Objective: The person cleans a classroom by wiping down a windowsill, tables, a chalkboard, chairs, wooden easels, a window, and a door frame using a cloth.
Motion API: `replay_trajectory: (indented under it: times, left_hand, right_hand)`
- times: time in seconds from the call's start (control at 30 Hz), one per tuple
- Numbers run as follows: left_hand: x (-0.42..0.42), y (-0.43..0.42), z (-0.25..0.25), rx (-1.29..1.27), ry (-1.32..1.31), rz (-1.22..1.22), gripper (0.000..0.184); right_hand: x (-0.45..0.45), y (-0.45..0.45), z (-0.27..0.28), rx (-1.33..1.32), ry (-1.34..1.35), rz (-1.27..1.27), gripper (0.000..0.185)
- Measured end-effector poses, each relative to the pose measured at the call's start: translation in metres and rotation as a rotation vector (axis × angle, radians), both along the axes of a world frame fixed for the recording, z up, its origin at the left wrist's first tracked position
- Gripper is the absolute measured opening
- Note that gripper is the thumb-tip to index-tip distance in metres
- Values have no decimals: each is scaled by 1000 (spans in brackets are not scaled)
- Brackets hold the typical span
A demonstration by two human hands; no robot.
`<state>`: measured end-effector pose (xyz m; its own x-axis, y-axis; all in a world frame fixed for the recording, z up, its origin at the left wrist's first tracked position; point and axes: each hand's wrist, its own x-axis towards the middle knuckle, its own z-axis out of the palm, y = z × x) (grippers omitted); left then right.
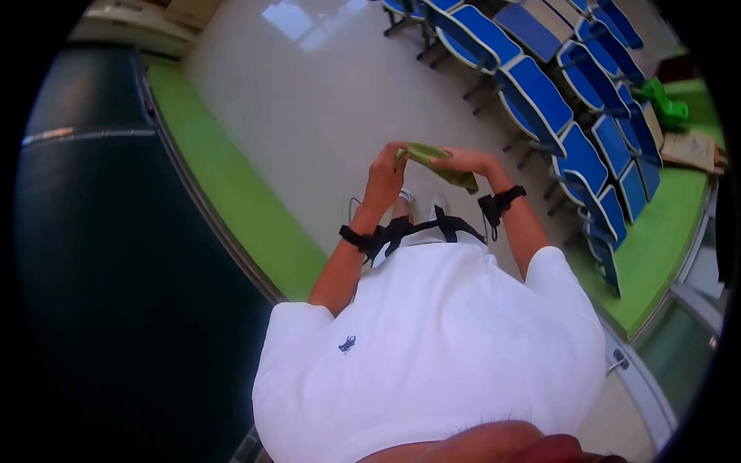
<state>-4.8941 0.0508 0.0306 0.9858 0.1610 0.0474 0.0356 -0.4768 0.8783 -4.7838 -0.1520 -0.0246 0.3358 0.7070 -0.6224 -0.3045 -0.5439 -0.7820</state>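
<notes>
A green cloth point(428, 157) is stretched between my two hands in front of my waist, its right end hanging down. My left hand point(386, 170) grips the cloth's left end with bent fingers. On the other side, my right hand point(461, 160) pinches its upper edge, thumb lying over the fabric. The cloth hides part of the fingers of both hands. Black straps with small devices circle both wrists.
A dark green board point(139, 255) fills the left side, with a green wall strip point(231, 170) alongside. Rows of blue chairs and desks point(536, 96) stand at the upper right. A green plastic object point(665, 104) and a light-coloured bag point(689, 150) lie beyond them.
</notes>
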Motion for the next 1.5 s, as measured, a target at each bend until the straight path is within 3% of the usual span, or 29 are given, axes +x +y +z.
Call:
replay_trajectory:
  times: [0.17, 0.23, 0.3, 0.37, 0.47, 0.53, 0.6, 0.63, 0.7, 0.8, 0.83, 0.87, 0.97, 1.07, 1.1, 1.17, 1.23, 1.27, 1.3, 1.4, 1.5]
  left_hand:
    - [13, -73, -50, 205, -5, -538, 17]
    - [18, -99, -55, 267, 71, -677, 18]
    - [23, -123, -62, 281, 132, -903, 17]
    - [39, -146, -74, 372, 136, -946, 18]
    - [58, -168, -77, 536, 128, -934, 21]
    - [88, -187, -76, 600, 114, -897, 23]
    - [119, -197, -82, 356, 608, -911, 26]
    - [133, -202, -87, 354, 601, -913, 26]
    - [168, -213, -106, 124, 994, -900, 25]
    - [216, -228, -167, -109, 1004, -859, 24]
    - [235, -239, -172, -130, 997, -863, 24]
    - [252, -245, -179, -36, 798, -835, 24]
    - [279, -267, -192, 135, 177, -502, 25]
    - [307, -299, -183, -72, 192, -374, 25]
    - [314, -311, -185, -11, 107, -404, 26]
    - [321, -328, -194, 36, 33, -445, 28]
    - [315, -343, -226, 443, 44, -756, 30]
    - [307, -350, -253, 581, -211, -747, 35]
    - [304, -359, -249, 571, -216, -762, 35]
    - [298, -393, -231, 660, 65, -1197, 41]
    - [285, -413, -233, 563, 30, -1240, 49]
  right_hand:
    - [-57, -128, -15, -75, -238, -55, 61]
    - [-86, -165, -14, -117, -500, -250, 61]
    - [-104, -196, -16, -254, -507, -369, 61]
    - [-110, -216, -18, -428, -434, -523, 54]
    - [-110, -229, -30, -383, -506, -751, 43]
    - [-96, -233, -33, -366, -539, -764, 39]
    - [-81, -229, -27, -342, -528, -719, 34]
    - [-73, -229, -34, -347, -534, -721, 34]
    - [-49, -232, -58, -200, -808, -515, 33]
    - [-1, -251, -77, -217, -750, -285, 30]
    - [19, -265, -82, -255, -699, -153, 28]
    - [38, -275, -89, -272, -699, -125, 28]
    - [87, -295, -115, -366, -725, -399, 24]
    - [121, -305, -124, -491, -603, -595, 27]
    - [128, -307, -114, -514, -608, -592, 27]
    - [128, -308, -84, -438, -228, -555, 26]
    - [112, -321, -80, -489, -330, -508, 28]
    - [107, -328, -79, -517, -449, -454, 30]
    - [96, -339, -87, -529, -445, -466, 30]
    - [47, -386, -153, -458, -595, -515, 30]
    - [30, -407, -153, -660, -521, -688, 33]
